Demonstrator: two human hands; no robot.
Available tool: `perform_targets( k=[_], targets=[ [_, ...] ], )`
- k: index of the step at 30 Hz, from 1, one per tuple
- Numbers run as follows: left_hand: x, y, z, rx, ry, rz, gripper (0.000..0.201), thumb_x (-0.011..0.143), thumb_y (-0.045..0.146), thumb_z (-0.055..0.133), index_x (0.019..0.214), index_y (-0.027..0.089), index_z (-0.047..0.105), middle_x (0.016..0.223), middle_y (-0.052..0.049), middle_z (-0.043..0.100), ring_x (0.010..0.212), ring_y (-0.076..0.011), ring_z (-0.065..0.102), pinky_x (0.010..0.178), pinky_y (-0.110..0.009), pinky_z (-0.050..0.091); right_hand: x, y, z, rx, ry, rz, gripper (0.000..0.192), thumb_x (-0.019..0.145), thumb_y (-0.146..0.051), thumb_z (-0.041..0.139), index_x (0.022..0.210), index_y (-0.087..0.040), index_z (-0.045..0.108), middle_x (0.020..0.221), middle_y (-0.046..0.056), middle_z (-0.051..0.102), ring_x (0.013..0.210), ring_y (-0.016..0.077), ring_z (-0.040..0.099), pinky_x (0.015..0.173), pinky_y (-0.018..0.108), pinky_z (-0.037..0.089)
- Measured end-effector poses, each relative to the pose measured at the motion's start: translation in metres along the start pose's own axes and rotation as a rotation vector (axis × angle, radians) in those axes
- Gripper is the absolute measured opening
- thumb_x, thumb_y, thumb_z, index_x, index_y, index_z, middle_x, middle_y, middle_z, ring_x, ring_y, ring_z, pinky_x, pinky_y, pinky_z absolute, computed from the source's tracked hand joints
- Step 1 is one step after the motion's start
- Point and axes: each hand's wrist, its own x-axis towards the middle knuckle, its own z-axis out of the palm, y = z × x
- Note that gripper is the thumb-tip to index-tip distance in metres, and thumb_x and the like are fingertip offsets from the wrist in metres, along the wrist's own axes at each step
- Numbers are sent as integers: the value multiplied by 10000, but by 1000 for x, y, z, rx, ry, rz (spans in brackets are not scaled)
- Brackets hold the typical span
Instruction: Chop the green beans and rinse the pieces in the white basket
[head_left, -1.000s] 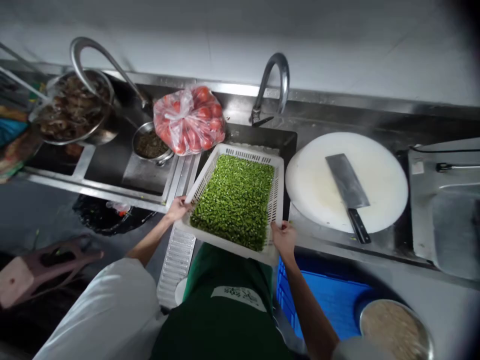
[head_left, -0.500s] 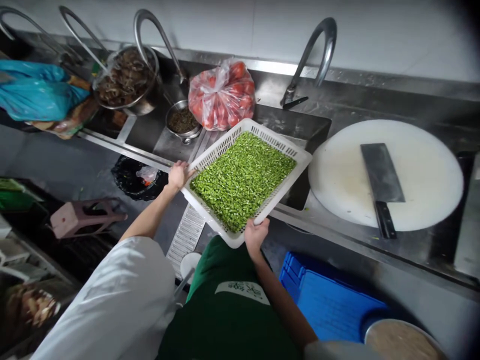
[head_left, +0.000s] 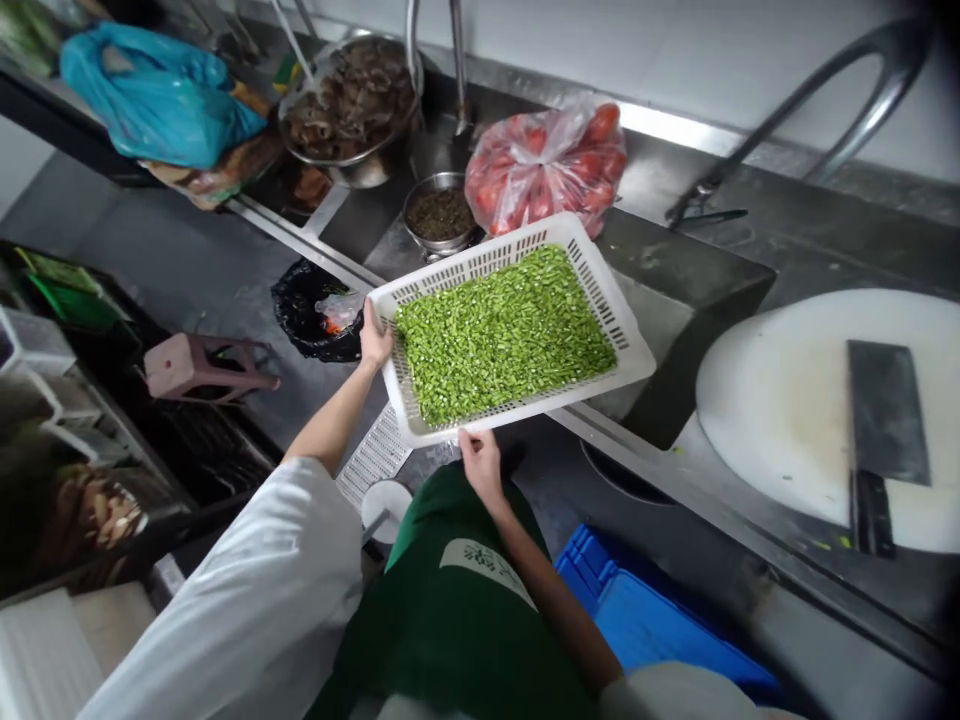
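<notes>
A white slotted plastic basket (head_left: pixel 637 352) holds a layer of chopped green vegetable (head_left: pixel 506 335), cut in small pieces. My left hand (head_left: pixel 375 337) grips its left end, fingers partly hidden behind the rim. On the near long side, my right hand (head_left: pixel 481 462) is closed on the rim. The basket is over the front edge of the sink counter, its far side close to a clear bag of tomatoes (head_left: pixel 544 165). I cannot tell whether it touches the bag or the counter.
On the right, a cleaver (head_left: pixel 889 410) lies on a round white chopping board (head_left: pixel 765 400). A steel pot (head_left: pixel 367 170), small bowl (head_left: pixel 440 240) and blue bag (head_left: pixel 161 100) stand left. Below are a black-lined bin (head_left: pixel 300 310), pink stool (head_left: pixel 176 367) and blue crate (head_left: pixel 652 610).
The basket has turned counter-clockwise in view, both hands still on it. My view has swung left, so the counter items appear shifted right.
</notes>
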Motion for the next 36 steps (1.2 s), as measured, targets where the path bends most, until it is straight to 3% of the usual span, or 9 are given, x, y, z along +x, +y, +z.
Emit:
perform_targets(
  k=[4, 8, 14, 19, 23, 27, 30, 32, 36],
  targets=[
    [58, 13, -16, 126, -37, 76, 897, 952, 171, 684, 1755, 78, 295, 1657, -247, 542, 1499, -371, 578, 1284, -470, 424, 47, -26, -33, 312, 154, 86, 625, 778, -847, 687, 897, -253, 530, 790, 21, 750, 558, 161, 650, 483, 275, 518],
    [65, 33, -15, 218, -22, 222, 658, 986, 166, 620, 1634, 107, 525, 1588, -256, 548, 1474, -418, 526, 1259, -573, 405, 73, -44, -41, 457, 234, 124, 610, 752, -746, 852, 824, -242, 515, 553, -39, 644, 544, 148, 669, 518, 232, 563],
    [2, 34, 16, 378, -640, 638, 309, 955, 152, 669, 1235, 164, 801, 1101, -102, 744, 972, -238, 699, 977, -373, 563, 66, -52, -11, 592, 290, 137, 607, 791, -706, 901, 807, -237, 516, 507, -39, 654, 513, 147, 694, 593, 260, 656],
    [-3, 24, 17, 530, -558, 673, 249, 972, 274, 725, 1163, 168, 845, 1247, -173, 706, 1206, -344, 644, 1063, -466, 503, 59, -69, 32, 660, 260, 163, 549, 854, -673, 879, 835, -221, 567, 567, -16, 696, 589, 171, 754, 697, 300, 700],
    [21, 23, 16, 531, -465, 573, 223, 964, 243, 673, 1066, 152, 850, 1251, -186, 703, 1213, -355, 626, 1058, -475, 490, 62, -76, 47, 629, 80, 227, 463, 926, -587, 847, 803, -203, 621, 681, 17, 759, 635, 167, 773, 699, 292, 696],
    [31, 23, 14, 493, -326, 516, 270, 988, 292, 588, 1078, 143, 795, 1279, -178, 705, 1225, -346, 622, 1081, -470, 494, 63, -62, -13, 417, -315, 231, 356, 861, -454, 916, 747, -192, 705, 796, 44, 812, 681, 175, 780, 571, 241, 639],
    [26, 26, 9, 457, -299, 453, 314, 1018, 295, 499, 1105, 133, 754, 1134, -164, 722, 1122, -309, 662, 1077, -428, 522, 77, -46, -98, 346, -268, 170, 289, 852, -428, 904, 788, -191, 750, 820, 54, 816, 702, 169, 771, 573, 222, 619],
    [18, 30, 10, 493, -269, 380, 362, 1015, 324, 526, 1226, 118, 737, 1241, -194, 703, 1224, -338, 646, 1140, -464, 500, 105, -39, -155, 302, -165, 160, 283, 767, -369, 963, 880, -191, 775, 857, 40, 815, 728, 150, 762, 595, 195, 606],
    [0, 46, 27, 597, -199, 103, 805, 983, 593, 654, 1656, 180, 492, 1681, -282, 396, 1543, -529, 395, 1185, -707, 425, 200, -40, -222, 107, -450, 214, 550, 656, -308, 1045, 1133, -186, 800, 1056, 80, 834, 837, 195, 785, 675, 252, 650]
  ],
)
